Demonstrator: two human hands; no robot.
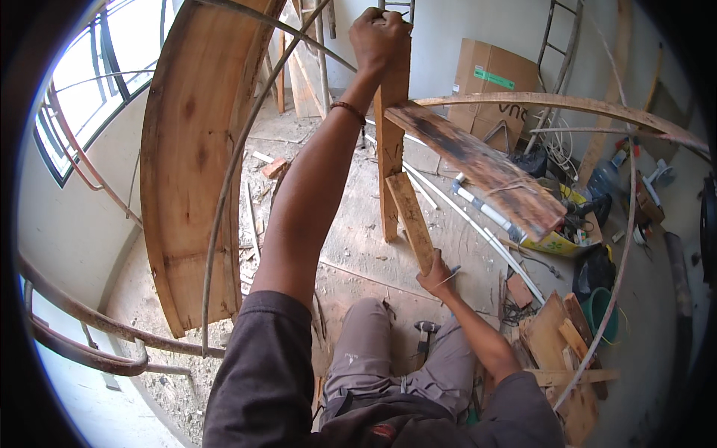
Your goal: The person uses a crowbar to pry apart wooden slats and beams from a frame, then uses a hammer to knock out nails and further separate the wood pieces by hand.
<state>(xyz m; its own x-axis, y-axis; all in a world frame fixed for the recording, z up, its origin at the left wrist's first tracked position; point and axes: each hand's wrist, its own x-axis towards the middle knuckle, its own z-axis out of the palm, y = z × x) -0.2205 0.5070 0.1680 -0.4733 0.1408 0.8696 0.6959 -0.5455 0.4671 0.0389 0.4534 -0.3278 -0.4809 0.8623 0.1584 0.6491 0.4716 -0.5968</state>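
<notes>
My left hand [379, 41] is raised and closed around the top of an upright wooden plank [390, 149]. Lower down, my right hand [439, 276] grips the bottom end of a short wooden block [412, 220], whose upper end meets the plank's lower part at a slant. A wide, dark-stained board [478, 164] juts out to the right from the plank's upper part; how it is joined there I cannot tell. Something thin and dark sticks out beside my right fingers, too small to name. Between my legs is a hammer [426, 328].
Metal scaffold bars [231, 172] and a broad wooden board [194, 164] stand at left. White pipes [478, 228] and a yellow box [571, 243] of tools lie right. Scrap wood [553, 336] and a green bucket [600, 313] are near right; a cardboard box [489, 82] stands behind.
</notes>
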